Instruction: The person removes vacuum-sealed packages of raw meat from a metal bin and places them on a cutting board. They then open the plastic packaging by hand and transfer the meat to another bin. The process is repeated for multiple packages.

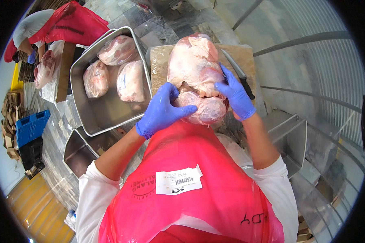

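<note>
A large raw meat cut (196, 77) is lying on the wooden cutting board (160, 60), both gloved hands, left hand (162, 110) and right hand (235, 94), clamping its near end. Beside it, a steel tray (105, 109) is holding three bagged meat pieces (130, 81); a knife (239, 75) is resting alongside.

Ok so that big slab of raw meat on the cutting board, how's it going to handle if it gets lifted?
The raw meat looks heavy: it covers most of the cutting board, and both hands, left and right, are on it. Probably floppy, since its near end sags over the board's edge. Its glossy wet surface suggests it may slip against the gloves.
</note>
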Demonstrator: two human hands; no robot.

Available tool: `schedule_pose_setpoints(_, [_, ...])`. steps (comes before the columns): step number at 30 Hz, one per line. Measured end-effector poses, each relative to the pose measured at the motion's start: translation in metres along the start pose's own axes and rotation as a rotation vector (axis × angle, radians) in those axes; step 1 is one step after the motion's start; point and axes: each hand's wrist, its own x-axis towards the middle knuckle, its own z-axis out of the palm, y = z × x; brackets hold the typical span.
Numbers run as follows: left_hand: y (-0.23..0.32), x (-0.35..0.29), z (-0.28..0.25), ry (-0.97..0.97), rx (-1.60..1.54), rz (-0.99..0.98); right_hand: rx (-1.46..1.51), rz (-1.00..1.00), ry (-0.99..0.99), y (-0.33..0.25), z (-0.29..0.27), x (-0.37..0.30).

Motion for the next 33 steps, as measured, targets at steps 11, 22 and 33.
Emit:
schedule_pose_setpoints(11, [0.000,-0.002,0.005,-0.021,-0.025,0.071,-0.796,0.004,0.164,-0.017,0.017,-0.006])
schedule_pose_setpoints(22, [-0.003,0.002,0.003,-0.019,-0.041,0.128,-0.454,0.103,-0.010,-0.021,-0.008,0.006])
schedule_pose_setpoints(33, [0.001,0.006,0.002,-0.029,-0.001,0.159,-0.306,-0.015,0.197,0.001,0.015,-0.038])
